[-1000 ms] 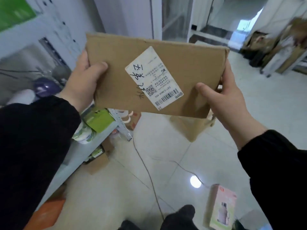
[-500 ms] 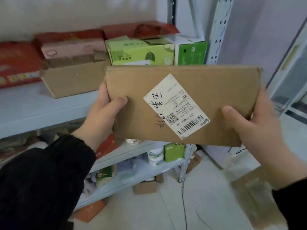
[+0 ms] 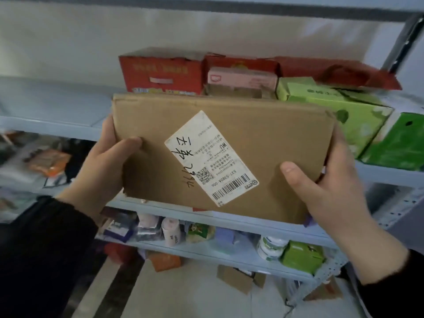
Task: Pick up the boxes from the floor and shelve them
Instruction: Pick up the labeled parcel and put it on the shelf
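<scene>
A flat brown cardboard box [image 3: 275,134] with a white shipping label [image 3: 211,157] stuck slantwise on its near face is held in the air in front of the pale blue metal shelf [image 3: 57,125], near the middle of its front edge. Its upper edge hides the lower parts of the things stacked behind it. Whether the box touches the shelf cannot be told.

The left hand [image 3: 103,166] grips the box's left edge, thumb pressed on the near face and fingers out of sight behind. The right hand [image 3: 325,191] grips the lower right corner the same way, so each grip is pinching the cardboard. Both arms wear black sleeves [image 3: 41,249].

On the shelf behind the box stand a red cardboard carton [image 3: 160,72] toward the left, a pink box [image 3: 241,80] beside it, a light green box [image 3: 332,104] to the right, and a darker green box [image 3: 401,143] at the right end.

The next shelf down carries small packets, a white jar with a green label [image 3: 270,246] and a small green carton [image 3: 302,255] just beside it. A small brown cardboard box [image 3: 238,278] sits below that shelf.
</scene>
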### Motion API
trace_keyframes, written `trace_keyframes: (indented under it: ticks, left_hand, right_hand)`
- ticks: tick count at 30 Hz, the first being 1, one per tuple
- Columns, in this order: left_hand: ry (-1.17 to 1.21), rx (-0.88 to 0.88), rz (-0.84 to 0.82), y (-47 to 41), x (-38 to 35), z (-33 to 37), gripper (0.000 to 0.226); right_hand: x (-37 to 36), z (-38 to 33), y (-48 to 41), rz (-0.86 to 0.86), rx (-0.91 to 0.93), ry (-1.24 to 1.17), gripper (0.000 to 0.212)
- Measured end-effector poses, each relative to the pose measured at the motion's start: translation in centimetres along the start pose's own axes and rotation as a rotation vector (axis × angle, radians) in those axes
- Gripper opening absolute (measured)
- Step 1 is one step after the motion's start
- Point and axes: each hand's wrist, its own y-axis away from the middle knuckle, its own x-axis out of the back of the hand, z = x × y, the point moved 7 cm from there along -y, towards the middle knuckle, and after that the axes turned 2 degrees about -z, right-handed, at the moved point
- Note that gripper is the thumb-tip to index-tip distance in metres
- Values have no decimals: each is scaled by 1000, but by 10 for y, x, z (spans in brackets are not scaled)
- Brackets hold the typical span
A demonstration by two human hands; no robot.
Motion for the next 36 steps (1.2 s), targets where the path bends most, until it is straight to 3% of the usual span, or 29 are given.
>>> trace_keyframes:
  ticks: [8,15,19,23,27,36]
  left_hand:
    - [-31,-72,154,-19,130,0,58]
    - [-178,-107,61,-102,215,-23,70]
    - [-283,-130,-3,-154,223,-28,100]
    - [-622,-177,-18,-199,211,-34,83]
    - [-658,-173,-48,-239,198,-41,73]
    - [-761,-125,-69,-282,179,-61,72]
  right_hand:
    - [-116,-58,-47,-91,71,-78,97]
    - [-211,-97,-98,-58,28,85,105]
    - [-247,-93,-132,-96,-9,277,107]
    - [-263,-87,-165,-60,-26,464,89]
    - [-270,-80,-204,-36,-50,660,79]
    - [-275,-49,-243,-96,-117,743,75]
